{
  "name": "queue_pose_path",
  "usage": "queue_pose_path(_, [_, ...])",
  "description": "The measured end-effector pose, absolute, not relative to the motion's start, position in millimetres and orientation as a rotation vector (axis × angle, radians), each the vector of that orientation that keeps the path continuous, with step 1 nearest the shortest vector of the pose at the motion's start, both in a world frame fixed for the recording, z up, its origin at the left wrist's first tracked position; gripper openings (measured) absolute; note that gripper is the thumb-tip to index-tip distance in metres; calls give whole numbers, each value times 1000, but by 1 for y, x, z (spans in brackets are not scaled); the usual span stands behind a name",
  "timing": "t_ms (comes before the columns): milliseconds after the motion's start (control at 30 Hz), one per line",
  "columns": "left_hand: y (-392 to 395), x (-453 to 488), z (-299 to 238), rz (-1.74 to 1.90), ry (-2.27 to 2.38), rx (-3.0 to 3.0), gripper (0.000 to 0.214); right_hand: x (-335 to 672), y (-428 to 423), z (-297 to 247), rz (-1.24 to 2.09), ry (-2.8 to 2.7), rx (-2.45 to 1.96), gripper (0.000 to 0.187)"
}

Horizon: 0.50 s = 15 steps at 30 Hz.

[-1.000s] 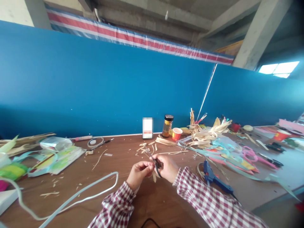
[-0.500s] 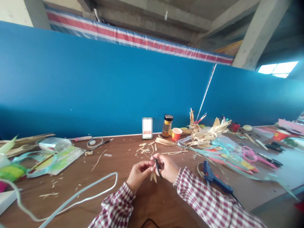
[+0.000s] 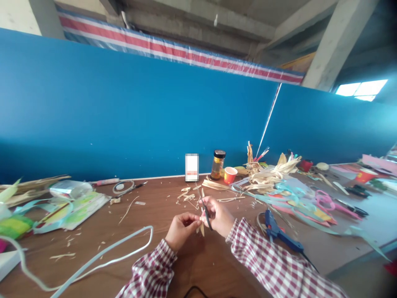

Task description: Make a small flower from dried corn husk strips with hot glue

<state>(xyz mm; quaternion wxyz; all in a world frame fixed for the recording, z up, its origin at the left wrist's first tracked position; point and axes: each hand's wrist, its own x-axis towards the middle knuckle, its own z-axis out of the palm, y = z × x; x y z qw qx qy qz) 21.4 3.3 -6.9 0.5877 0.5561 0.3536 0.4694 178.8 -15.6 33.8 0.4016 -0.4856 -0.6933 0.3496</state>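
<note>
My left hand (image 3: 182, 229) is closed, thumb and forefinger pinching a small piece of pale dried corn husk (image 3: 202, 230). The piece hangs just below the fingertips, narrow and partly hidden by them. My right hand (image 3: 218, 215) is closed round slim dark tweezers (image 3: 207, 215), which slant across its fingers with the thin end pointing away from me. Both hands meet low over the brown table, fingertips nearly touching. Husk scraps (image 3: 187, 195) lie just beyond them.
A blue glue gun (image 3: 281, 234) lies right of my right forearm. Beyond stand a lidded jar (image 3: 218, 164), a paper cup (image 3: 230, 175) and a heap of corn husks (image 3: 269, 176). Pink scissors (image 3: 325, 201) are farther right. A white cable (image 3: 102, 252) loops at the left.
My right fingers and the tweezers have shifted slightly. The husk piece, which showed two spread tips, now looks narrower and turned. My left hand stays nearly in place.
</note>
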Motion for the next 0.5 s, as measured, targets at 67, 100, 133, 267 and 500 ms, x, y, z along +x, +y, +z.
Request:
queue_pose_path(67, [4,21,-8,1097,819,1292,23,178,-15,35,868,-1758,-1253,45])
queue_pose_path(100, [4,21,-8,1100,819,1287,23,178,-14,35,847,-1767,-1265,44])
queue_pose_path(133, [5,20,-9,1106,820,1278,23,178,-14,36,811,-1780,-1276,41])
queue_pose_path(267, [8,16,-8,1193,846,1233,23,185,-18,45,471,-1910,-1331,35])
queue_pose_path(500, [9,14,-6,1280,831,1189,23,195,-44,80,-55,-2300,-1564,42])
